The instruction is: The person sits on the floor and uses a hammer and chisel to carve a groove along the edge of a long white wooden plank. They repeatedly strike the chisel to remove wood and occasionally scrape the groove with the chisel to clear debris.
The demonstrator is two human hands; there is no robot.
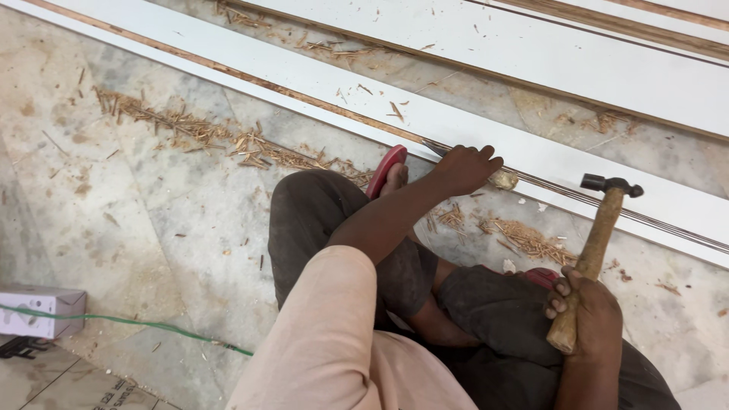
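While the left hand (465, 168) is closed on a thin dark blade (438, 147), the tool is pressed against the near edge of a long white board (319, 76) lying on the marble floor (152, 197). The blade is seen to project from the fingers toward the upper left, its long axis laid almost along the board's edge; whether it is a chisel or a scraper cannot be told. A small pale lump (503, 179) is seen touching the board just to the right of the knuckles. The right hand (588, 315) is wrapped tightly around the lower end of a wooden-handled hammer (596, 239), which is held nearly upright with its dark steel head (611, 184) raised near the board, to the right of the left hand and apart from it. The blade's rear end is therefore found to the left of the hammer head, so the right hand is the one placed to reach it. Wood shavings (228, 140) are scattered along the board's edge. A red sandal (386, 168) is seen beside the left wrist. A second white board (531, 53) is laid parallel, farther away. A small box (42, 310) and a green cord (137, 323) are seen at the lower left.
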